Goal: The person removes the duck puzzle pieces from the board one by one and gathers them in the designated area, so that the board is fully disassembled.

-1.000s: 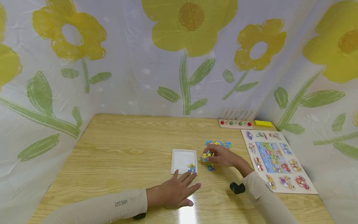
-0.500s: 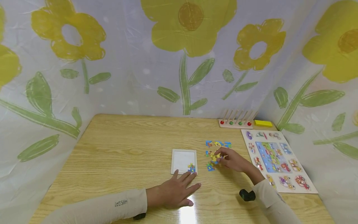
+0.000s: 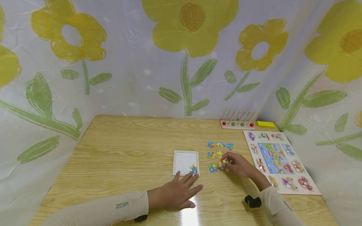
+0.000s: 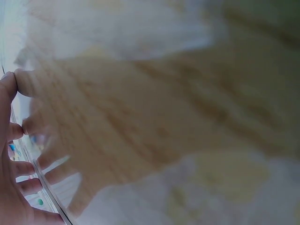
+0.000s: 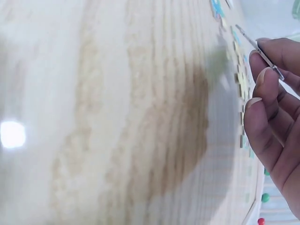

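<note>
My left hand point(image 3: 179, 193) lies with its fingers spread on the table, its fingertips at the near edge of a small white puzzle tray point(image 3: 181, 160). A joined bit of colourful jigsaw point(image 3: 193, 169) sits in the tray's near right corner. To the right of the tray, my right hand point(image 3: 237, 164) pinches a thin jigsaw piece point(image 5: 258, 50) between thumb and fingers, tilted in the right wrist view. Beneath and beside those fingers lie loose jigsaw pieces point(image 3: 212, 168) in rough rows. The left wrist view shows the spread left fingers point(image 4: 28, 187) and their reflection on the glossy tabletop.
A large picture puzzle board point(image 3: 306, 171) lies at the right of the wooden table point(image 3: 127, 150). Behind it stand a pegged rack point(image 3: 238, 126) with red and green beads and a yellow block point(image 3: 266, 124). Flower-printed curtains point(image 3: 135, 62) surround the table.
My right hand has moved with a jigsaw piece from beside the tray's right edge, rightward and nearer, to the nearest row of loose pieces. The left hand has stayed still.
</note>
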Available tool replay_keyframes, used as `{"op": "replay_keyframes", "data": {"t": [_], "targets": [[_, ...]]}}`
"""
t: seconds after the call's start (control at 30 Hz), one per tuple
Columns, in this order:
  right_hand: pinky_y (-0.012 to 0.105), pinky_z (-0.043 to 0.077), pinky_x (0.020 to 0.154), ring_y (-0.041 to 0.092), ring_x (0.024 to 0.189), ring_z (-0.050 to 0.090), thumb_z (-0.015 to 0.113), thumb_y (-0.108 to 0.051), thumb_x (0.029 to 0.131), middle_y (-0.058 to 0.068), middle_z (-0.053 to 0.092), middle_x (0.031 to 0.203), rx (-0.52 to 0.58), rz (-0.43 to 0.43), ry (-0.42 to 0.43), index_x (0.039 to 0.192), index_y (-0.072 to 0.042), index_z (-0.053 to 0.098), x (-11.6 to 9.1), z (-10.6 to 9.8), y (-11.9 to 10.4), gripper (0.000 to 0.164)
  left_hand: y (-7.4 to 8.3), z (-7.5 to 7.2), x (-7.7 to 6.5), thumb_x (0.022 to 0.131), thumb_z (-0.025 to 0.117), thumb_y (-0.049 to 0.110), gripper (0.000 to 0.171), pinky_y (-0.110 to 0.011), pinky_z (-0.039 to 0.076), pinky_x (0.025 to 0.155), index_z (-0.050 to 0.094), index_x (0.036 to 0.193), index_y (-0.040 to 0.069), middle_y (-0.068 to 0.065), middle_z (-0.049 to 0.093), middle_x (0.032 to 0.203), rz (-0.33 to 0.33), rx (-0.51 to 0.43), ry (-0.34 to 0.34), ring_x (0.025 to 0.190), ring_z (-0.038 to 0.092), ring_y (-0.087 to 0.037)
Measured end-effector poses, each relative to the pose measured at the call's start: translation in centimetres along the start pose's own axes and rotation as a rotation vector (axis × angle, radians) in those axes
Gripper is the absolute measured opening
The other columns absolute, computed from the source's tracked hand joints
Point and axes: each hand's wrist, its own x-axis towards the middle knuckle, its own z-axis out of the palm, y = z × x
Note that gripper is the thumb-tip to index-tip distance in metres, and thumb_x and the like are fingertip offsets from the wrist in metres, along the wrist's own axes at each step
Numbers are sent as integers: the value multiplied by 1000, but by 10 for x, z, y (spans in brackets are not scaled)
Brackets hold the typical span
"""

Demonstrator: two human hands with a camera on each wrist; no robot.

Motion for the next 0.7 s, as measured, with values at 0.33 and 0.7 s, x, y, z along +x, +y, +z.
{"op": "replay_keyframes", "data": {"t": [0.33,0.7], "targets": [[24,47,62,5,68,52,72,-14,94,-1,62,84,-187,-23,88,105,-8,68,-4,10,5,13,0,0,-1,106,28,57,64,-65,43,103,31,159,20,-17,26,164,6,12,4,149,32,-36],[27,49,70,9,81,57,75,-20,92,-1,67,93,-285,-25,143,97,-13,72,-4,12,7,10,0,2,1,106,28,58,65,-65,43,103,31,159,21,-17,27,164,-1,15,6,149,32,-36]]}}
